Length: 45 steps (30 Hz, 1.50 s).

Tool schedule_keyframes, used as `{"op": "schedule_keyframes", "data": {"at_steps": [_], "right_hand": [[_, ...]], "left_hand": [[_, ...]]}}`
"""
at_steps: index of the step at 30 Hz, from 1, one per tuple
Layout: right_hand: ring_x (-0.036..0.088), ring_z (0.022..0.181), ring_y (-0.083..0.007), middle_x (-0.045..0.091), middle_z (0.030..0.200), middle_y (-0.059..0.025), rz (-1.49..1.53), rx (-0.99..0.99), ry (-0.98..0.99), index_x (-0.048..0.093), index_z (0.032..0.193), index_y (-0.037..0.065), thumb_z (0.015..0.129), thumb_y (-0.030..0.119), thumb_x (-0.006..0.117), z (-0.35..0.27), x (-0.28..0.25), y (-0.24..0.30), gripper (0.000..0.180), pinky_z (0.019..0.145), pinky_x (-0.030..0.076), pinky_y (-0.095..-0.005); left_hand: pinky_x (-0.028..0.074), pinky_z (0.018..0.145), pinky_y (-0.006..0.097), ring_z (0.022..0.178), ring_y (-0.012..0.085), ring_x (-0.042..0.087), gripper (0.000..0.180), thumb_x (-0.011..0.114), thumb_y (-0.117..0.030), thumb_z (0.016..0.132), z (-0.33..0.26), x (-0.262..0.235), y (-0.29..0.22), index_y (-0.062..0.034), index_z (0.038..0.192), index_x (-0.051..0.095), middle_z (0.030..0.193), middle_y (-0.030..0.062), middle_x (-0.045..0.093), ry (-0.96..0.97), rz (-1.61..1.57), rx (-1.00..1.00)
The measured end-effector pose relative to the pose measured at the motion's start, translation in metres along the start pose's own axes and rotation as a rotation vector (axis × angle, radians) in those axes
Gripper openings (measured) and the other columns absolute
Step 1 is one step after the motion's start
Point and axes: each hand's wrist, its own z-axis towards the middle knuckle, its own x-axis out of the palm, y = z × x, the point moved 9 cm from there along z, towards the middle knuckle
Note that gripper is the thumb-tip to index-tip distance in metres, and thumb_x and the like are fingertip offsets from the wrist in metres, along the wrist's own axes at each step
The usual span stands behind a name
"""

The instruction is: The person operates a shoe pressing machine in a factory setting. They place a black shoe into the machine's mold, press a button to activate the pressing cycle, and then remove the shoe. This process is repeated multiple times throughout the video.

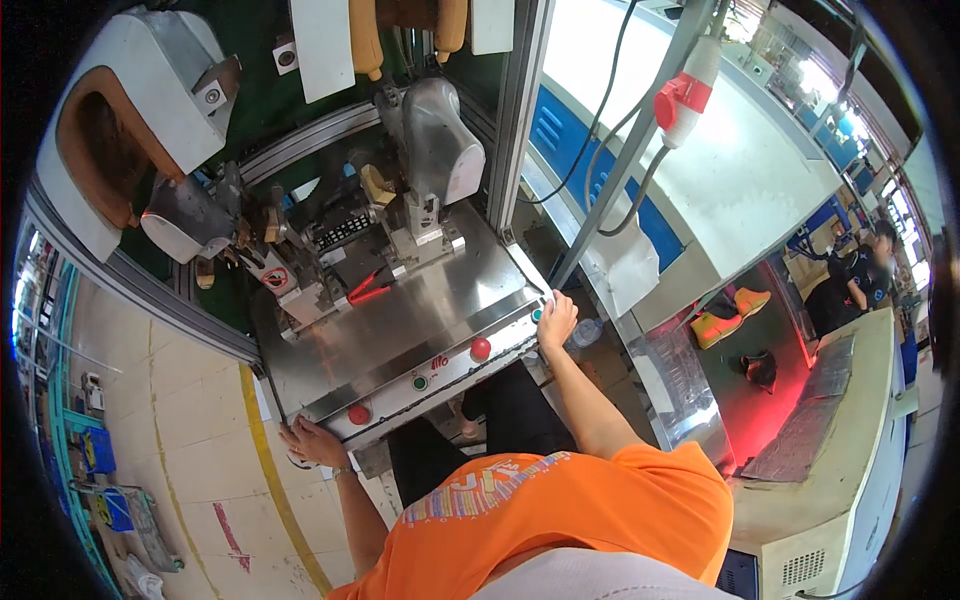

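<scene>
My right hand (558,320) rests on the right end of the machine's control panel (455,370), its fingers against a green button (537,315). At the panel's left end lies my left hand (313,443), fingers apart over the corner; whatever is under its fingertips is hidden. Neither hand holds anything. Two red buttons (481,348) and a green one sit along the panel between them. Behind it stretches a steel bed (430,310) with a red-handled tool (370,288) lying on it. Farther back stand two shoe-shaped metal forms (440,140), amid clamps and brackets.
Brown padded moulds (100,150) hang in white housings at the upper left and top. Metal posts (515,120) frame the machine. On the right, orange-yellow shoes (720,325) and a dark shoe (760,370) lie on a red-lit surface. Another person (850,280) sits beyond.
</scene>
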Motion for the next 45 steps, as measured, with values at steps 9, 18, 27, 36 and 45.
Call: {"op": "schedule_keyframes", "data": {"at_steps": [9,18,27,36,45], "right_hand": [[0.046,0.094,-0.0257,0.052,0.096,-0.0056,0.009,0.002,0.006,0.055,0.102,0.012,0.076,0.016,0.053,0.000,0.001,0.002,0.026,0.079,0.037,-0.0399],[0.047,0.093,-0.0275,0.054,0.093,-0.0064,0.008,-0.029,-0.067,0.057,0.098,0.011,0.075,0.015,0.053,0.004,-0.008,-0.011,0.024,0.077,0.038,-0.0395],[0.046,0.092,-0.0231,0.051,0.091,-0.0054,0.093,0.031,-0.086,0.056,0.095,0.010,0.073,0.015,0.055,-0.001,-0.008,-0.001,0.022,0.076,0.036,-0.0380],[0.047,0.090,-0.0238,0.053,0.088,-0.0051,0.108,0.067,-0.133,0.057,0.094,0.009,0.074,0.014,0.055,-0.001,-0.018,-0.005,0.021,0.077,0.037,-0.0379],[0.047,0.090,-0.0241,0.053,0.089,-0.0052,0.086,0.036,-0.136,0.057,0.094,0.010,0.072,0.012,0.056,-0.002,-0.015,0.000,0.022,0.075,0.038,-0.0375]], "left_hand": [[0.030,0.093,0.043,0.115,0.0278,0.038,0.029,0.042,-0.026,0.088,0.000,-0.009,-0.001,-0.0054,0.096,0.060,0.125,0.0157,0.039,-0.046,-0.035,-0.019],[0.035,0.088,0.041,0.106,0.0299,0.046,0.027,0.046,-0.025,0.086,-0.001,-0.013,-0.019,-0.0051,0.097,0.061,0.121,0.0188,0.044,-0.084,-0.081,0.053],[0.031,0.086,0.049,0.114,0.0293,0.041,0.032,0.040,-0.040,0.086,-0.003,-0.006,0.012,-0.0186,0.102,0.057,0.126,0.0122,0.039,-0.111,0.045,-0.008],[0.029,0.087,0.048,0.118,0.0236,0.036,0.035,0.035,-0.039,0.088,0.001,0.021,0.021,-0.0158,0.101,0.059,0.120,0.0101,0.047,-0.038,0.107,-0.014],[0.027,0.091,0.044,0.118,0.0225,0.036,0.036,0.033,-0.040,0.089,-0.002,0.016,0.023,-0.0171,0.102,0.058,0.127,0.0104,0.040,0.027,0.167,-0.076]]}}
